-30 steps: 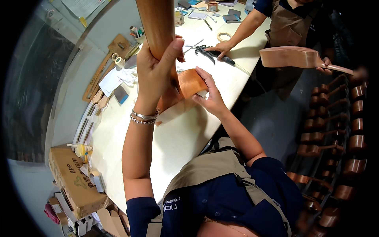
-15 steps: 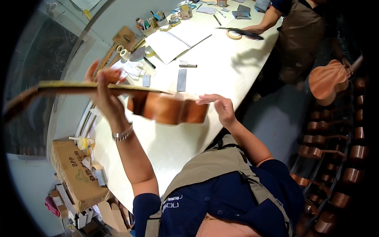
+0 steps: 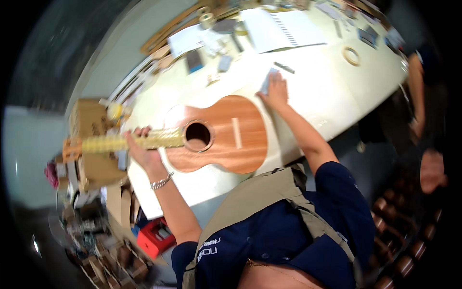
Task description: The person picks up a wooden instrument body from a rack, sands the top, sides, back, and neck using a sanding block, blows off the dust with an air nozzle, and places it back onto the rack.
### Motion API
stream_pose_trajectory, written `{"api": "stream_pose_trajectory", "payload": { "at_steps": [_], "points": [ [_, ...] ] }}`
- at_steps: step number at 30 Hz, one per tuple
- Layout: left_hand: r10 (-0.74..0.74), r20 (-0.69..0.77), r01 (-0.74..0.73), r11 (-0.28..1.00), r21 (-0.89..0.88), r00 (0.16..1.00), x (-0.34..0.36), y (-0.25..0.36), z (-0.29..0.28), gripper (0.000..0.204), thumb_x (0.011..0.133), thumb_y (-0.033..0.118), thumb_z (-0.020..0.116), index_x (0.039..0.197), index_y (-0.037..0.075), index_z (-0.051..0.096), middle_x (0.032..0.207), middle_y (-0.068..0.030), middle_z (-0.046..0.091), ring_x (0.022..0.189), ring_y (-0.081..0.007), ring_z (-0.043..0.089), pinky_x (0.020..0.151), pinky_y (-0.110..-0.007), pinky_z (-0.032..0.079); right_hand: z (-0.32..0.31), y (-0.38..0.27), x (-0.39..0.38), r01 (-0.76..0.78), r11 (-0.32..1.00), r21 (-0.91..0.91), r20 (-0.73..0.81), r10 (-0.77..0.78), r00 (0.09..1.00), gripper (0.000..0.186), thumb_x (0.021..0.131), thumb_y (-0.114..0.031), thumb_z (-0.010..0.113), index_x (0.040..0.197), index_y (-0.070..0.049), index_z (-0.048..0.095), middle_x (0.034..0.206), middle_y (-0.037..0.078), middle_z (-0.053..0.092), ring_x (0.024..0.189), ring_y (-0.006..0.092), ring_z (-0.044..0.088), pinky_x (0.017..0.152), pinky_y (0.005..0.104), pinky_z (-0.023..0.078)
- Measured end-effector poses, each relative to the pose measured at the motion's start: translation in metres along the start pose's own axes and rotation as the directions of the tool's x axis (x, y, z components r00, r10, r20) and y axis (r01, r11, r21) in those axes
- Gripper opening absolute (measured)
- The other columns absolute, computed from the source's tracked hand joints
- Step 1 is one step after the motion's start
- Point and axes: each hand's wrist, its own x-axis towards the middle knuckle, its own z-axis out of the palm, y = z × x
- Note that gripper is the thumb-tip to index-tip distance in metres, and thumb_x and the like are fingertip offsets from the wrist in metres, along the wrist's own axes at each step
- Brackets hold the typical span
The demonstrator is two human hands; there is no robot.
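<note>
Hands are apart. Left hand [image 3: 145,150] is wrapped round the neck [image 3: 163,139] of the ukulele [image 3: 219,154], left of centre in the frame. Right hand [image 3: 276,92] is palm down over a blue-grey pad [image 3: 268,83], upper centre, fingers extended; can't tell if it grips the pad or just covers it.

Ukulele sits mid-frame, soundboard toward camera, neck pointing left, yellowish cover along the fretboard, pale strip [image 3: 237,133] right of the soundhole. Body is over the white table [image 3: 332,98]; can't tell if it touches.

Marker [image 3: 284,67] lies just beside the right hand. Open notebook [image 3: 308,29] at top, tape roll [image 3: 351,56] upper right, blue-edged block [image 3: 195,61] upper left of centre. Cardboard box [image 3: 91,118] at left, behind the headstock. Co-worker's arm [image 3: 417,89] at right edge, blurred.
</note>
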Motion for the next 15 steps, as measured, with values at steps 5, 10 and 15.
{"api": "stream_pose_trajectory", "payload": {
  "at_steps": [5,10,15],
  "points": [
    [-0.122,-0.021,0.122,0.993,0.008,0.992,0.006,0.010,0.006,0.019,0.093,0.028,0.051,0.086,0.010,0.049,0.069,-0.0033,0.048,0.067,-0.0175,0.049,0.083,-0.040,0.044,0.014,0.022,0.026,0.170,0.966,-0.194,0.061,-0.161,0.985,0.063,0.080,-0.025,0.060,0.131,0.004,0.039,0.126,0.024,0.049,0.113,0.0357,0.049,0.093,0.0402,0.043],
    [-0.103,0.057,0.107,0.991,-0.077,0.993,0.038,0.030,0.004,0.023,0.092,0.031,0.052,0.085,0.009,0.049,0.068,-0.0026,0.047,0.066,-0.0158,0.050,0.081,-0.037,0.044,-0.090,-0.063,-0.026,0.586,0.619,0.523,-0.282,-0.523,0.805,0.058,0.073,0.003,0.057,0.129,0.004,0.043,0.122,0.020,0.054,0.104,0.0307,0.058,0.085,0.0370,0.049],
    [-0.170,0.151,0.179,0.983,-0.043,0.974,0.043,0.031,0.031,0.034,0.092,0.042,0.050,0.080,0.010,0.046,0.062,-0.0001,0.039,0.055,-0.0123,0.040,0.065,-0.029,0.041,-0.099,-0.088,-0.066,0.793,0.396,0.463,-0.281,-0.783,0.555,0.056,0.073,-0.012,0.064,0.126,-0.001,0.049,0.133,0.018,0.044,0.125,0.0290,0.043,0.104,0.0418,0.035]
  ]
}}
